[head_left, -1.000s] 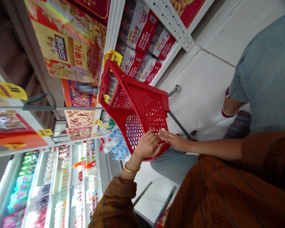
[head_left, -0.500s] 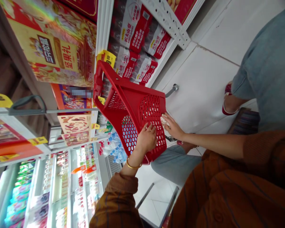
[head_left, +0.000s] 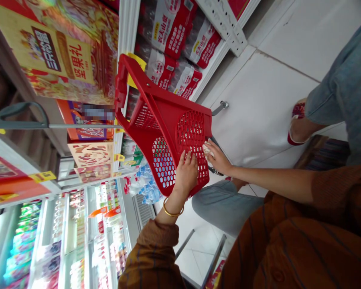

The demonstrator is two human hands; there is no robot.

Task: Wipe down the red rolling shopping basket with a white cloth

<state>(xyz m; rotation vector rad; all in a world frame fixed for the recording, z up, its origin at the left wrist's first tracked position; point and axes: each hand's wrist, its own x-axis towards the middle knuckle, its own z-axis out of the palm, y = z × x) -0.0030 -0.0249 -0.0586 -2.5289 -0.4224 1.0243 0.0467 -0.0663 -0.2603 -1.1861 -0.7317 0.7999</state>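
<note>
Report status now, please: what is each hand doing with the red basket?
Left hand open on mesh side of red basket. Right hand pinching small white item at basket edge. Denim-clad leg just beyond.

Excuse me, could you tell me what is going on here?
A person in a shop aisle has both hands on a red plastic shopping basket, which is tilted with its mesh side towards the camera. The left hand, with a gold bangle at the wrist, lies flat against the mesh. The fingers of the right hand are on a small white wad against the mesh; what it is cannot be told. Packs of bottled water fill the shelf beyond.
</note>
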